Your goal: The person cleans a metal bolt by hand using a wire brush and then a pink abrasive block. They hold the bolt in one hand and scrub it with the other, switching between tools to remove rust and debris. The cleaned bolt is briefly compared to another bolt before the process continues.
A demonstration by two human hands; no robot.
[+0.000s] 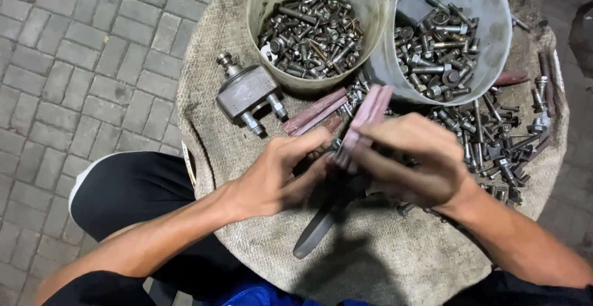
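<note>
Near the frame's centre, both hands clamp a bundle of reddish flat bars (365,119). Its long axis runs from lower left to upper right, the far end pointing up toward the gap between the two buckets. The left hand (278,173) pinches the bundle's lower end with thumb and fingers; the right hand (411,161) wraps over it from the right. A small nut (336,143) sits between the fingertips at the bundle's lower end.

Under the hands a dark curved metal strip (318,229) lies on the burlap-covered bench (383,263), slanting to the lower left. More reddish bars (314,113) lie just above the left hand. A grey metal block with studs (248,93) rests left of centre. Loose bolts (494,139) are scattered at right, close behind the right hand.

The tan bucket (267,9), top centre, holds bolts and nuts. The grey bucket (488,3), tilted at upper right, holds bolts, washers and nuts.
</note>
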